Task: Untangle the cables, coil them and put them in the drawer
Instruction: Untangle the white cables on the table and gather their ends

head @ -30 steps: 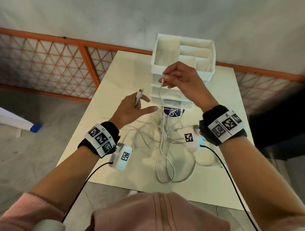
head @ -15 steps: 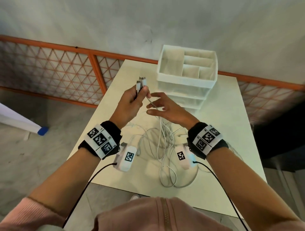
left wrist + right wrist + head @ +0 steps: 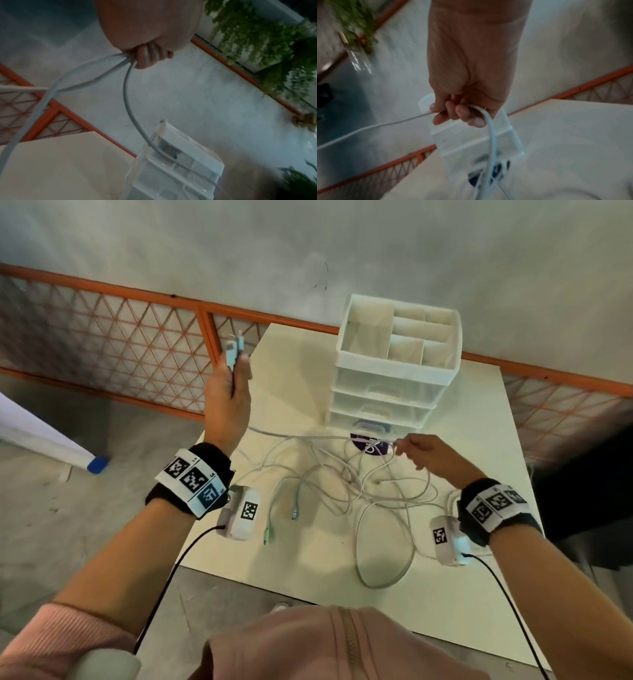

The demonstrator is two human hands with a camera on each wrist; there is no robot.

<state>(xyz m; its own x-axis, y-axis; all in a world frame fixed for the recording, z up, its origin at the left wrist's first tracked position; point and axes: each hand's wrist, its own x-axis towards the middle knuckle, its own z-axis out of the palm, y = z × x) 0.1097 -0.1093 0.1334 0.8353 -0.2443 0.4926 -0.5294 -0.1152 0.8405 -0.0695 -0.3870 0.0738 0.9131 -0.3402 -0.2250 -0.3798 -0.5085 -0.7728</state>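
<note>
On the table (image 3: 445, 594), the drawer unit (image 3: 394, 378) stands at 12 o'clock, tangled cables (image 3: 342, 484) below it. Your left hand (image 3: 226, 402) grips 2 cable ends raised at 10 o'clock; your right hand (image 3: 431, 455) pinches a cable at 3 o'clock.

L hand (image 3: 226, 398) at 10 o'clock grips cable plugs (image 3: 234, 350); R hand (image 3: 433, 455) at 3 o'clock pinches white cable (image 3: 308, 436).

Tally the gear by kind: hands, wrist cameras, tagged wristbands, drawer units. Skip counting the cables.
hands: 2, left hand and right hand, each gripping cable
wrist cameras: 2
wristbands: 2
drawer unit: 1
Total: 7
</note>
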